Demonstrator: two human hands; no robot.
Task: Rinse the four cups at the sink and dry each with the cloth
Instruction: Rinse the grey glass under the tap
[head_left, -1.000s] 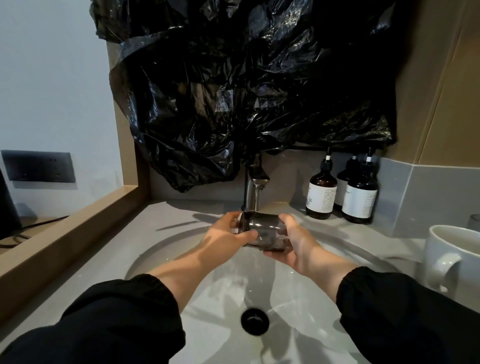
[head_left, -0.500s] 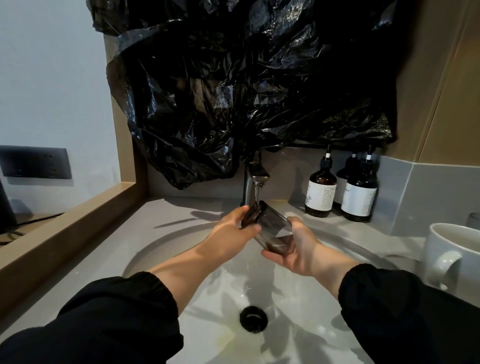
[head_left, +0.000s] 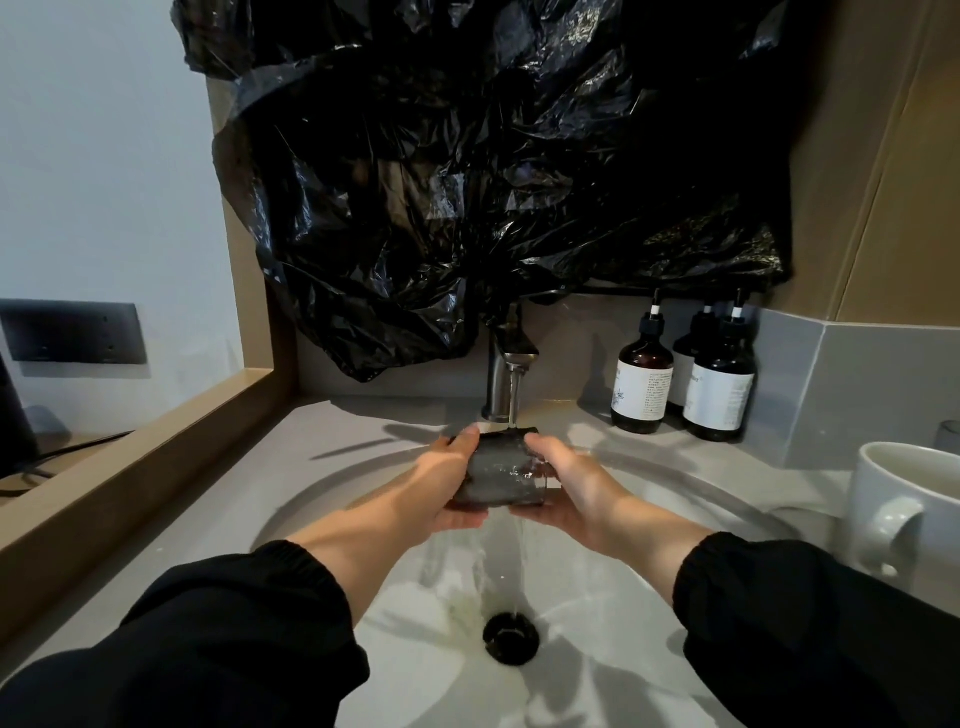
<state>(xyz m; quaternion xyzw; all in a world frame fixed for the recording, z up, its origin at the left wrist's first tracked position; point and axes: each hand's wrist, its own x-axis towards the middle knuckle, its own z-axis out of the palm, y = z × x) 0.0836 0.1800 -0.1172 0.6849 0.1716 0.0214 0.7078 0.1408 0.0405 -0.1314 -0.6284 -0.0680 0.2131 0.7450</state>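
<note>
A dark smoky glass cup is held nearly upright over the sink basin, its mouth under the running stream from the metal faucet. My left hand grips its left side and my right hand cradles its right side and base. Water spills down to the drain. A white mug stands on the counter at the right edge. No cloth is in view.
Three dark pump bottles stand at the back right of the counter. A black plastic bag hangs over the wall above the faucet. A wooden ledge borders the counter's left side. A clear glass rim shows behind the mug.
The cup went from lying on its side, to tilted, to nearly upright under the stream. Both hands moved lower around it, and water now pours down from it.
</note>
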